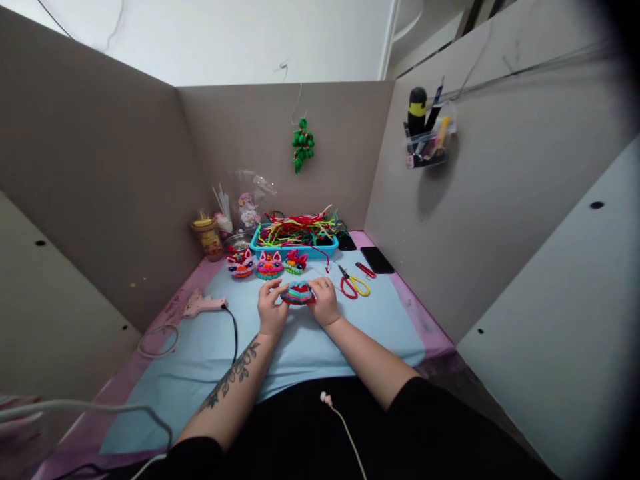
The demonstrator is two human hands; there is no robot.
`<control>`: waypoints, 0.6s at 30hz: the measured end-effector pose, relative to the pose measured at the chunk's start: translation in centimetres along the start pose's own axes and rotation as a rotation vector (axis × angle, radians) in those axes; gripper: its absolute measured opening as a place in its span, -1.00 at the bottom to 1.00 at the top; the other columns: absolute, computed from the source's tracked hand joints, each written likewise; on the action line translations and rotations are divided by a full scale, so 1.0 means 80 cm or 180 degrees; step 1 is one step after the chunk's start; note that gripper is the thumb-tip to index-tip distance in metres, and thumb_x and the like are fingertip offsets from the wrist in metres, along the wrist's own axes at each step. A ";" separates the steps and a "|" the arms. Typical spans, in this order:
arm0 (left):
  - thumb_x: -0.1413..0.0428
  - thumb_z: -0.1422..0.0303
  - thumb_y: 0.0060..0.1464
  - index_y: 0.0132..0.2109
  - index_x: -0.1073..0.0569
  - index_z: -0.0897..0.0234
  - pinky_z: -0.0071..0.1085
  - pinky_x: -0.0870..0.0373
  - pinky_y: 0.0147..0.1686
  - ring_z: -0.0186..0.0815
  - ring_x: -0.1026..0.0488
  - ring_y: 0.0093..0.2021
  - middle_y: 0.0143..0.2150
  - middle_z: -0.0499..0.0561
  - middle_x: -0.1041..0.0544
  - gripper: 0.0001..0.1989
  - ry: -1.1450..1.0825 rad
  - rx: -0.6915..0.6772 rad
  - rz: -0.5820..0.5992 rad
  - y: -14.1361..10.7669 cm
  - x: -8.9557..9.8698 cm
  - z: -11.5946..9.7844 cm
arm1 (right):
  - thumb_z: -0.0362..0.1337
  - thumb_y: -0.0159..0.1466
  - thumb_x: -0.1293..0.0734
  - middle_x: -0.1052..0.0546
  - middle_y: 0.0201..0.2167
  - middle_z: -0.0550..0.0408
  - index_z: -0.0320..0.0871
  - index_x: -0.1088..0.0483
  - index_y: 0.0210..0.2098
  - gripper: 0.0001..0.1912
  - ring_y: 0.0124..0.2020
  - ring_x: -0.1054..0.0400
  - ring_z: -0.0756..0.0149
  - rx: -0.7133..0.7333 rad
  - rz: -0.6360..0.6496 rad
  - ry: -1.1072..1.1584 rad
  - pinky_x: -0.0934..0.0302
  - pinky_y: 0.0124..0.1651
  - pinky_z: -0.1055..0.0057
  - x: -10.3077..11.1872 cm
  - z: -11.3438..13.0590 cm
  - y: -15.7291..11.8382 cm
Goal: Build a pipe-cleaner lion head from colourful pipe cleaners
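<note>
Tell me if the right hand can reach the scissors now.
Probably yes: the scissors lie on the blue cloth close to the right hand, with nothing bulky between. It holds one side of the colourful piece, so might need to let go first.

On my feed the table (419, 317) shows pink around a pale blue cloth (320, 353). Far left I see a brown cup (209, 243); far middle, a blue tray (320, 253) behind three colourful figures (270, 266). A pink glue gun (204, 303) lies left; scissors (355, 287) and a black phone (377, 260), right.
</note>
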State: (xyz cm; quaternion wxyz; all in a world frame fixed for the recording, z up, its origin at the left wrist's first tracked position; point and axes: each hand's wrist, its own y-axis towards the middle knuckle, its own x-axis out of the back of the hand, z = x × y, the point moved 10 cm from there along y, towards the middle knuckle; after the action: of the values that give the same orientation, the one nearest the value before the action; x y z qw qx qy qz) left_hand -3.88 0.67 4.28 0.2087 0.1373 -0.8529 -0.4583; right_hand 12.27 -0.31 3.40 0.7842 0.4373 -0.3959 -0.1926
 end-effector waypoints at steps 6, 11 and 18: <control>-0.14 0.50 -0.04 -0.20 -0.53 0.22 -0.20 -0.41 -0.10 -0.21 -0.41 -0.10 -0.12 0.07 -0.44 -0.79 -0.0079 -0.0022 -0.0015 0.001 0.001 -0.002 | -0.18 0.25 -0.18 -0.42 -0.33 -0.05 -0.20 -0.44 -0.20 -0.70 -0.24 -0.21 0.15 -0.0002 -0.0045 0.0047 -0.13 -0.15 0.24 0.002 0.001 0.001; -0.13 0.51 -0.04 -0.20 -0.53 0.22 -0.20 -0.40 -0.09 -0.22 -0.41 -0.10 -0.11 0.07 -0.44 -0.78 -0.0095 -0.0024 -0.0004 0.000 0.000 -0.001 | -0.16 0.25 -0.18 -0.42 -0.34 -0.05 -0.21 -0.44 -0.21 -0.70 -0.24 -0.21 0.15 -0.0007 -0.0064 0.0077 -0.13 -0.16 0.24 0.002 0.000 0.000; -0.14 0.52 -0.05 -0.20 -0.53 0.24 -0.20 -0.39 -0.08 -0.22 -0.41 -0.09 -0.11 0.08 -0.44 -0.78 -0.0136 -0.0003 -0.0002 -0.001 -0.001 0.002 | -0.18 0.25 -0.18 -0.43 -0.32 -0.05 -0.22 -0.44 -0.20 -0.70 -0.23 -0.21 0.16 -0.0024 -0.0026 0.0080 -0.12 -0.15 0.25 0.000 -0.001 -0.001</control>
State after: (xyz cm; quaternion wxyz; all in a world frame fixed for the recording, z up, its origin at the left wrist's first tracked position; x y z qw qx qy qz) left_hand -3.92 0.78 4.12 0.1904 0.1276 -0.8569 -0.4616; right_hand 12.37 -0.31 3.32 0.7900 0.4384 -0.3834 -0.1918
